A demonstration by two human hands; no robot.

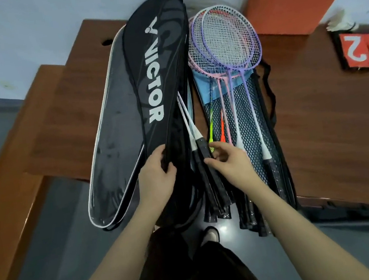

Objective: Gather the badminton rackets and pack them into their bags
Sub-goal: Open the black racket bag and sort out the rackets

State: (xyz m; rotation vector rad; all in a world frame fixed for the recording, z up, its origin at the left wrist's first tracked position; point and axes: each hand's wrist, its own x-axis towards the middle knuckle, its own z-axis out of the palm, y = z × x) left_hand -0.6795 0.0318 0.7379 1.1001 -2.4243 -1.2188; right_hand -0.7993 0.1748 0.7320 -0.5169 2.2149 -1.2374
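We work at a brown wooden table: our left hand grips the near edge of the black Victor racket bag, fingers curled on the fabric, while our right hand, fingers loosely apart, touches two black-gripped white rackets half inside. Best hold the opening wide and slide both handles in straight. Purple and pink rackets lie right on a black mesh bag.

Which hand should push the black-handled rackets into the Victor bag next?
Right. The right hand is already at the black-handled rackets, fingers on the grips. The left hand grips the Victor bag edge, holding it open.
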